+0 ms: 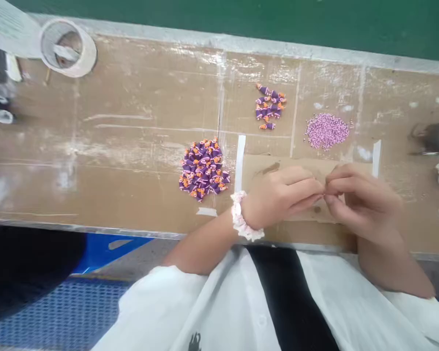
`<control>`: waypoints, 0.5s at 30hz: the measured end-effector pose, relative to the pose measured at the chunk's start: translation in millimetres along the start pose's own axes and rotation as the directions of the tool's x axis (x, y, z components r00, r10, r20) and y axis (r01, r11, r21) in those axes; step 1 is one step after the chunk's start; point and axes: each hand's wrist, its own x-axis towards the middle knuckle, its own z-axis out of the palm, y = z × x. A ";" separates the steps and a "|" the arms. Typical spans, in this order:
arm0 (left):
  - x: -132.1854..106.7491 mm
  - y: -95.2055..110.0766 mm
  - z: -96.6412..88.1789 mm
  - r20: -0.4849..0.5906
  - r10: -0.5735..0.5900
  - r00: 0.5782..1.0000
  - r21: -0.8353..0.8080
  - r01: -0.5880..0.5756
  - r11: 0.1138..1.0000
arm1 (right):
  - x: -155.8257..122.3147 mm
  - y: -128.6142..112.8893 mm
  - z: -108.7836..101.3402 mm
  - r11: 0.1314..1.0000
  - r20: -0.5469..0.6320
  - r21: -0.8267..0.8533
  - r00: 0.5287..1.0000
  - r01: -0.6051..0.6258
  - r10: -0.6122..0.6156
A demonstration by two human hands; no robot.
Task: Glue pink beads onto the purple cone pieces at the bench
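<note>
My left hand (pixel 289 192), with a white frilly band (pixel 240 217) at its wrist, is closed in a pinch. My right hand (pixel 362 200) pinches too, its fingertips meeting those of the left. Whatever lies between them is too small and covered to name. Both hands are just above a brown cardboard sheet (pixel 263 163) taped to the table. Beyond the right hand lies a heap of tiny pink-purple pieces (pixel 327 130). Left of my left hand is a big pile of small purple figures with orange tops (pixel 204 168). A smaller group of like figures (pixel 269 105) lies farther back.
A roll of tape (pixel 68 48) stands at the far left of the tape-covered table (pixel 139 146). White tape strips (pixel 240 161) edge the cardboard sheet. A dark object (pixel 433 137) is at the right. A blue stool (pixel 102 248) shows below the table's front edge.
</note>
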 end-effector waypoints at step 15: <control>3.6 3.2 -2.5 0.031 -0.163 0.986 -0.230 0.166 0.959 | 4.3 -4.6 -7.1 0.984 0.001 0.151 0.995 -0.099 0.100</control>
